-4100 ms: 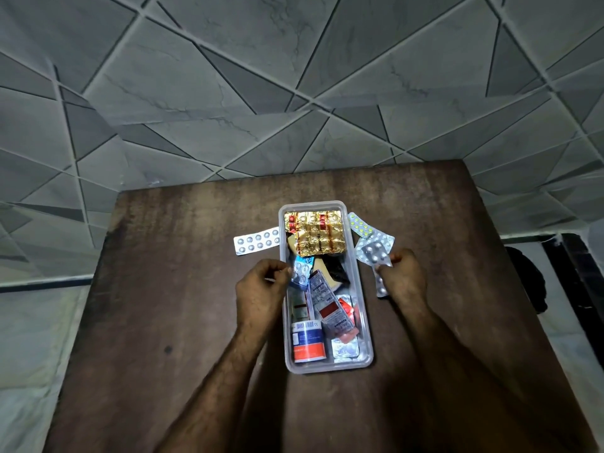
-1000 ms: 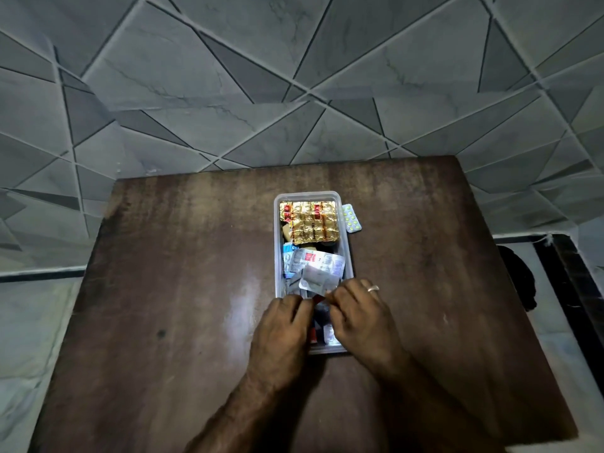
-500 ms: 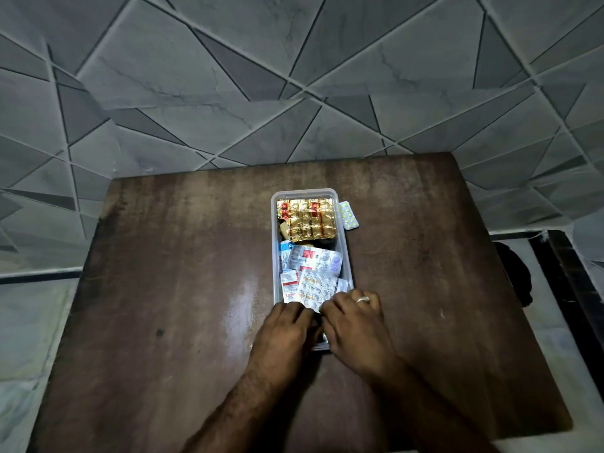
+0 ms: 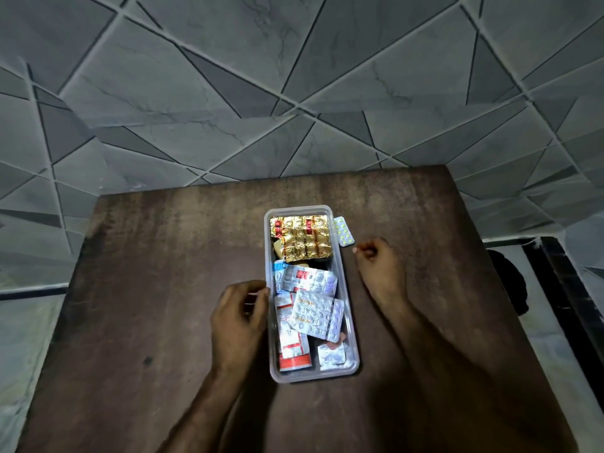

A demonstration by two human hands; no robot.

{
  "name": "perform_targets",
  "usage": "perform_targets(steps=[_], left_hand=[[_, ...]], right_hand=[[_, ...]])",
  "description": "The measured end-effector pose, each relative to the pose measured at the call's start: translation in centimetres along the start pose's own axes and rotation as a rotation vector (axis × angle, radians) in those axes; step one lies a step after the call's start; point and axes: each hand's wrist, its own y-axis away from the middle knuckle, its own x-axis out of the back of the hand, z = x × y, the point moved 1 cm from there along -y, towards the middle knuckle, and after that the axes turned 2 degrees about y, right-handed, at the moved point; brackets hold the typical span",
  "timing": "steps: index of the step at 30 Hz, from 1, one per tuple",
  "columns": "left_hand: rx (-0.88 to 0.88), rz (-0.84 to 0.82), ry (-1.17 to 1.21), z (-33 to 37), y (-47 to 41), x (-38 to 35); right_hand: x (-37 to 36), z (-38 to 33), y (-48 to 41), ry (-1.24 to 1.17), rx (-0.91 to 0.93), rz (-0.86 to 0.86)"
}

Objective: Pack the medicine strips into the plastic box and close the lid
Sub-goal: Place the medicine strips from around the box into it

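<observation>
A clear plastic box [image 4: 349, 302] stands open in the middle of the brown table [image 4: 157, 289], filled with several medicine strips. A gold foil strip [image 4: 302, 238] lies at its far end, silver and red-printed strips [image 4: 313, 317] nearer me. One small strip of yellow-green pills [image 4: 343, 231] lies on the table just outside the box's far right corner. My left hand [image 4: 240, 318] rests against the box's left wall, fingers curled, holding nothing. My right hand [image 4: 380, 266] is right of the box, fingertips close to the small strip, loosely curled and empty. No lid is in view.
The table stands against a wall of grey tiles [image 4: 294, 93] with angular lines. A dark object [image 4: 506, 282] sits on the floor beyond the table's right edge. Light floor [image 4: 19, 328] shows left of the table.
Both hands have left the near end of the box. My left hand moved to the box's left side and my right hand moved up and right toward the small strip outside.
</observation>
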Motion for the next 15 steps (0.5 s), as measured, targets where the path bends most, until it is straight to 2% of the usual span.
perform_targets(steps=[3,7,15], left_hand=[[0.118,-0.003,-0.006,-0.8,-1.7,0.0],[0.172,-0.021,-0.016,-1.0,-3.0,-0.5],[0.243,-0.098,0.069,-0.8,-3.2,-1.4]], right_hand=[[-1.5,0.0,-3.4,0.069,-0.055,-0.05],[-3.4,-0.8,-5.6,0.243,-0.028,-0.112],[-4.6,-1.5,-6.9,0.422,0.127,-0.132]])
